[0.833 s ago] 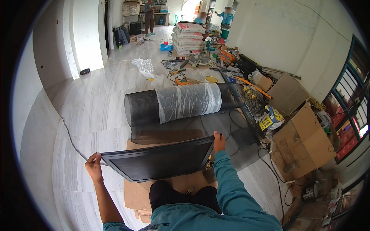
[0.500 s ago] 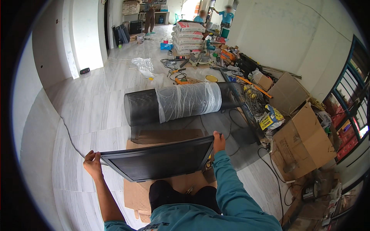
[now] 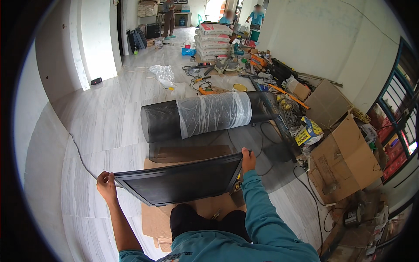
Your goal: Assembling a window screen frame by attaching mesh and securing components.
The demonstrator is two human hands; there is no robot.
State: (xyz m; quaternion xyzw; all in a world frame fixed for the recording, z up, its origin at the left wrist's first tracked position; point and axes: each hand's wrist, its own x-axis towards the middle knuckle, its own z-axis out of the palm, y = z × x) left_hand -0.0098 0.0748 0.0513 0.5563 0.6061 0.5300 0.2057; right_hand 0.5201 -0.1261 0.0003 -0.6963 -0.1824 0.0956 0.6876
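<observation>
A black framed panel with dark mesh (image 3: 183, 181) is held tilted in front of my knees. My left hand (image 3: 107, 185) grips its left end, with the fingers curled over the corner. At the upper right corner, my right hand (image 3: 248, 160) is closed on the frame. Flattened cardboard (image 3: 150, 220) lies on the floor below the panel and around my legs. Just beyond the panel lies a big roll of black mesh (image 3: 161, 122), its middle wrapped in clear plastic (image 3: 214, 111). Small metal bits on the cardboard between my knees are too small to name.
An open cardboard box (image 3: 345, 161) and a yellow-blue bag (image 3: 309, 133) stand at the right. Tools and cables clutter the floor beyond, beside stacked sacks (image 3: 214, 41). A black cord (image 3: 312, 192) runs along the right. Several people are at the far end.
My hands and the panel have hardly moved; the view has shifted slightly. At the back right, a person's raised arm has come down.
</observation>
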